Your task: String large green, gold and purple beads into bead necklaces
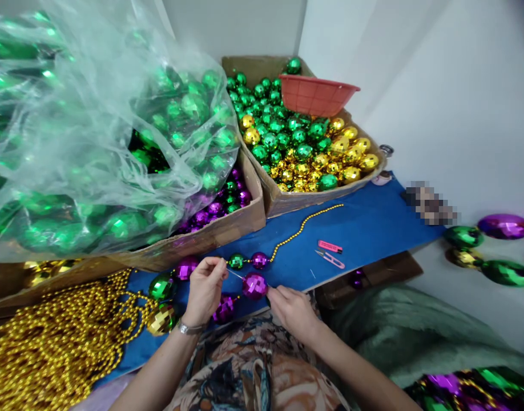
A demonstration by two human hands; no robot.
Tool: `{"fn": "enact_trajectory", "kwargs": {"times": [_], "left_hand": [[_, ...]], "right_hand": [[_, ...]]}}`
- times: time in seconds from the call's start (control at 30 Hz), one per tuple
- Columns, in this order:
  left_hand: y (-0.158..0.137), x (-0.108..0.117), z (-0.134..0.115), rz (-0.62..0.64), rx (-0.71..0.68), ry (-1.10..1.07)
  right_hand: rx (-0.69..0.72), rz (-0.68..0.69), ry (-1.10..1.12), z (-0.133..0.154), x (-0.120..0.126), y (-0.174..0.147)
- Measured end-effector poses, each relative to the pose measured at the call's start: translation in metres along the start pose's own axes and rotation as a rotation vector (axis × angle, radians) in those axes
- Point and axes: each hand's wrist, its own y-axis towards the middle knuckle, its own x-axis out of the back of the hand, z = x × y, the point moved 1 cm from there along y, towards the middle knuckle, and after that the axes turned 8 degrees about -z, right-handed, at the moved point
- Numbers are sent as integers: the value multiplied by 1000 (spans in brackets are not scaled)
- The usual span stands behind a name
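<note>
My left hand (206,285) pinches a thin pale strand, a thread or needle, that runs to a large purple faceted bead (255,285). My right hand (294,308) is closed at the bead's right side, its fingertips partly hidden. Just beyond lie a small green bead (236,261) and a small purple bead (260,260), joined to a gold bead chain (305,221). Around my left wrist are a green bead (161,286), a gold bead (161,319) and purple beads (224,308).
Pink thread snips (330,259) and a pink box-like piece (329,246) lie on the blue table (373,211). Gold chains (60,337) pile up at left. Behind stand a box of green and gold beads (305,202), a red basket (317,96) and plastic-bagged green beads (116,142).
</note>
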Motion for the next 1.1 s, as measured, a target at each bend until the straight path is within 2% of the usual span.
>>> {"fn": "enact_trajectory", "kwargs": {"times": [0.6,0.77,0.9,1.1], "left_hand": [[1,-4,0,-14,76,-48],[0,-5,2,0,35,-7],[-4,-18,0,44,28,-7],[-12,-46,3,150,20,-5]], "right_hand": [[3,-9,-22,0,1,0],[15,-16,-77,-2,0,1],[-10,-71,-123,-13,0,8],[-69,-205,-45,-33,2,16]]}}
